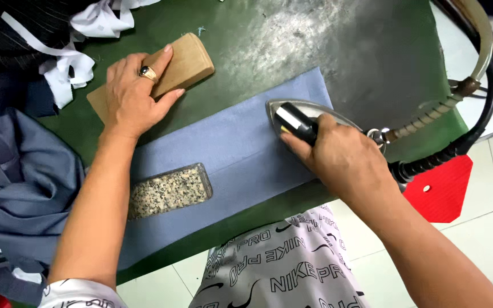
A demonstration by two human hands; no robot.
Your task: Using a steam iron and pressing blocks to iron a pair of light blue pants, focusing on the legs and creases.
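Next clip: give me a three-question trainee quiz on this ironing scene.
1. True or false: the right hand grips the iron on the blue-grey fabric strip.
2. What does the left hand rest on?
A. wooden block
B. speckled stone weight
C. white strips
3. What colour is the table cover?

Key: 1 true; 2 A; 3 dark green.

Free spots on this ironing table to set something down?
Bare green table cover beyond the iron, up to the far edge, is the biggest patch. Blue fabric strip is open between the speckled weight block and the iron. The left side is crowded: wooden block under the left hand, heaped cloth.
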